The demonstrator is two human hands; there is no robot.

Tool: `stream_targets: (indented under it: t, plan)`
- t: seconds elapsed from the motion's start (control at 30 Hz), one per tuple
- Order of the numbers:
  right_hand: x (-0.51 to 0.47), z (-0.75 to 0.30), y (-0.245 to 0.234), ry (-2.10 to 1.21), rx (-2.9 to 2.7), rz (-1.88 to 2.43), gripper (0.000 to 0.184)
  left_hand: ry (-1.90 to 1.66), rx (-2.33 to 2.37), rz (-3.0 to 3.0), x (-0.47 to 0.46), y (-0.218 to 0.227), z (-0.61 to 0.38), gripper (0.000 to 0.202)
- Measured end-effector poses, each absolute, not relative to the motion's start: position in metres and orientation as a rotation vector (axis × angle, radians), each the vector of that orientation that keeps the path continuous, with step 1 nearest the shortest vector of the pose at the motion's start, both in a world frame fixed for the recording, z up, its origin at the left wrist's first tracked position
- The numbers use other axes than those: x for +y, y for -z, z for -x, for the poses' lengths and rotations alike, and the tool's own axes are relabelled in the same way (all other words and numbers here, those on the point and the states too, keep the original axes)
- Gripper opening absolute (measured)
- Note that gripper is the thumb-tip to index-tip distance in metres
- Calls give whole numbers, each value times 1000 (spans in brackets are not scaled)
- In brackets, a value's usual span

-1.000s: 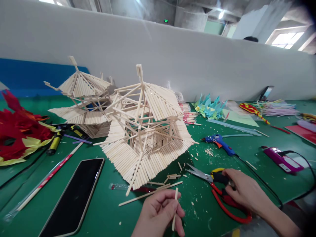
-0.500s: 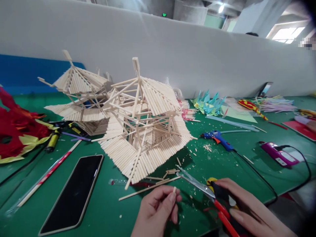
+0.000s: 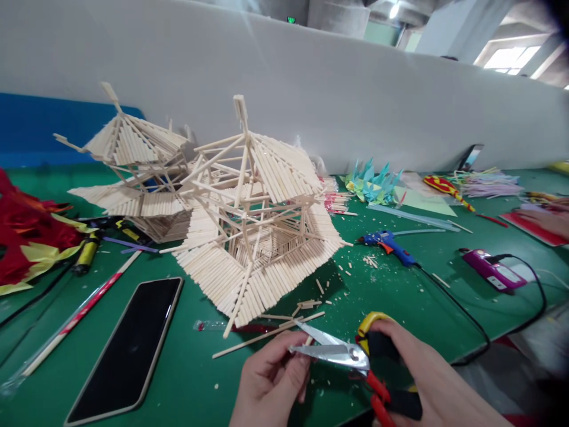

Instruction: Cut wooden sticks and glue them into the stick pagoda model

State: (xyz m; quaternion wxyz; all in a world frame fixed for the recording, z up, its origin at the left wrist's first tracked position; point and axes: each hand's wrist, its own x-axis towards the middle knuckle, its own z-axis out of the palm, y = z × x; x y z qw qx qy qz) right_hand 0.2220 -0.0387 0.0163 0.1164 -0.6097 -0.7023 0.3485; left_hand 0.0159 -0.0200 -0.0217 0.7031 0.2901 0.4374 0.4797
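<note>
My left hand (image 3: 273, 379) is closed in a pinch on a short wooden stick (image 3: 308, 340), whose tip shows above the thumb. My right hand (image 3: 418, 367) grips scissors (image 3: 355, 357) by their red, yellow and black handles. The scissor blades are spread, one on either side of the stick's tip; whether they touch it I cannot tell. Behind my hands stands a pavilion model built of wooden sticks (image 3: 267, 290), its top roof partly covered. Loose stick pieces and one long stick (image 3: 249, 343) lie before it.
A second stick pavilion (image 3: 133, 201) stands behind at left. A phone (image 3: 127, 350) lies at front left. Right of the model are a blue glue gun (image 3: 391, 244) with its cord and a purple device (image 3: 493, 270). Another person's hand (image 3: 549, 216) rests at far right.
My right hand has brought the scissors left and opened the blades wider around the stick tip. My left hand keeps its pinch. The view has shifted slightly.
</note>
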Motion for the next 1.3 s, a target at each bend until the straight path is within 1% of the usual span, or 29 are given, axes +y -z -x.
stream_targets:
  t: [0.2, 0.33, 0.47, 0.67, 0.73, 0.87, 1.0, 1.1, 1.17, 1.2, 1.3]
  plan:
    - [-35, -215, -21, -944, -2055, 1835, 40, -1066, 1019, -741, -20, 20, -17, 15]
    - [-32, -210, -26, -955, -2017, 1874, 38, -1007, 1030, -792, -20, 19, -17, 15]
    - [-32, -209, -26, -935, -2067, 1891, 32, -970, 1030, -818, -20, 18, -16, 12]
    - [-34, -212, -20, -870, -2135, 1830, 37, -945, 1076, -1026, -19, 16, -11, 11]
    - [-35, -213, -18, -882, -2147, 1830, 33, -939, 1083, -1080, -19, 13, -11, 11]
    - [-39, -211, -15, -932, -2173, 1867, 30, -978, 1077, -1086, -19, 6, -13, 11]
    - [-42, -211, -12, -933, -2225, 1887, 18, -978, 1089, -1072, -19, 7, -15, 9]
    - [-40, -222, -4, -879, -2241, 1894, 9, -900, 1073, -891, -18, 11, -16, 10]
    - [-36, -238, 6, -778, -2201, 1945, 5, -852, 1017, -684, -18, 11, -17, 12]
    - [-33, -248, 12, -699, -2180, 1998, 5, -844, 984, -586, -17, 10, -18, 13]
    - [-26, -276, 29, -448, -2153, 2151, 24, -828, 909, -348, -15, 6, -19, 14]
